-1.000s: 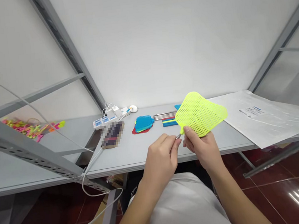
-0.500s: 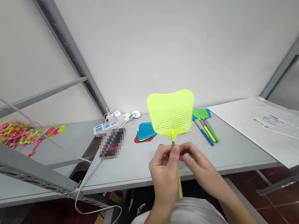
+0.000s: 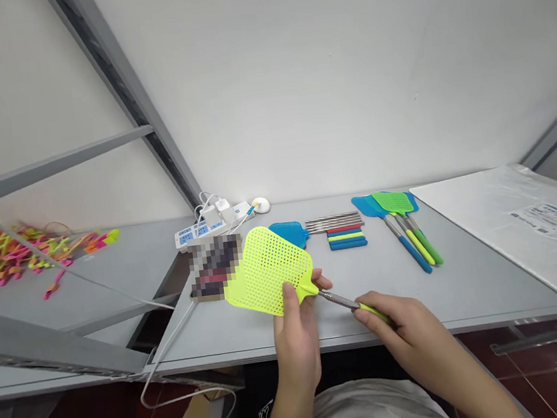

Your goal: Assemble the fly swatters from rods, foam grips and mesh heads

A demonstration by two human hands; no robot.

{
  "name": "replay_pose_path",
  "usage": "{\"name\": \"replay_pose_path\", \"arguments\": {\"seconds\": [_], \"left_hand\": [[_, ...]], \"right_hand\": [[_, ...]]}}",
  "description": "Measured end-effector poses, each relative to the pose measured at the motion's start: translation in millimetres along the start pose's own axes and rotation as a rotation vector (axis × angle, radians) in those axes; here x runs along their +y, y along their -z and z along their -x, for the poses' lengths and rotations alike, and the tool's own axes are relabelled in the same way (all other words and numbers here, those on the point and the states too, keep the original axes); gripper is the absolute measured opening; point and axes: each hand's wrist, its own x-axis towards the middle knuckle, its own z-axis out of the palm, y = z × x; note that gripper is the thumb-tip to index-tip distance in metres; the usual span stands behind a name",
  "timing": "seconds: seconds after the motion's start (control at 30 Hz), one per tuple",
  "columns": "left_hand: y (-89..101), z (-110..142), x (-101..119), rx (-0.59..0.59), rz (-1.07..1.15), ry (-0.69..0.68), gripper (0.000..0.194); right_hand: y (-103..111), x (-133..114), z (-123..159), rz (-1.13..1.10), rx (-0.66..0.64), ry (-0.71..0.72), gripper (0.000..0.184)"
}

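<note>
A yellow-green fly swatter [image 3: 271,271] is held slantwise above the table, its perforated head to the left. My left hand [image 3: 297,341] is closed on the head near its neck, thumb on top and fingers underneath. My right hand [image 3: 413,334] wraps around the yellow-green grip at the other end, and the metal rod shows between the two hands. Behind the swatter lie blue swatter heads [image 3: 287,231], partly hidden by it. Beside them are several bare metal rods [image 3: 333,221] and a row of coloured handle grips [image 3: 347,240].
Several complete swatters [image 3: 412,237] lie fanned at the right of the table [image 3: 252,333], near a large white plastic package [image 3: 526,221]. At the left stand a power strip [image 3: 201,233], a blurred-out item [image 3: 210,277], a white cable, a shelf post and a colourful pile [image 3: 12,256].
The swatter has tipped from upright to slanting left and come lower. My left hand has shifted onto its head, my right hand onto the grip. Rods and grips behind it are now visible.
</note>
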Motion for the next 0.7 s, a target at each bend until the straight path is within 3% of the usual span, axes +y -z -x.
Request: {"name": "replay_pose_path", "arguments": {"seconds": [0.13,0.27,0.4,0.53,0.7], "left_hand": [[2.4,3,-8,-0.083,-0.019,0.032,0.041],[4.3,-1,-11,-0.017,0.017,0.044,0.033],[6.2,0,-11,0.006,-0.05,-0.062,0.028],[17.3,-8,4,0.086,-0.051,-0.253,0.024],[34.2,-17,33,0.194,0.012,-0.373,0.02]], "right_hand": [[2,-6,-5,0.234,0.055,0.098,0.034],[-9,-17,-17,0.478,0.21,0.25,0.025],[-21,-28,-31,0.588,0.32,0.402,0.025],[-20,-27,-41,0.604,0.323,0.48,0.031],[5,-2,-34,0.667,0.373,0.503,0.026]]}}
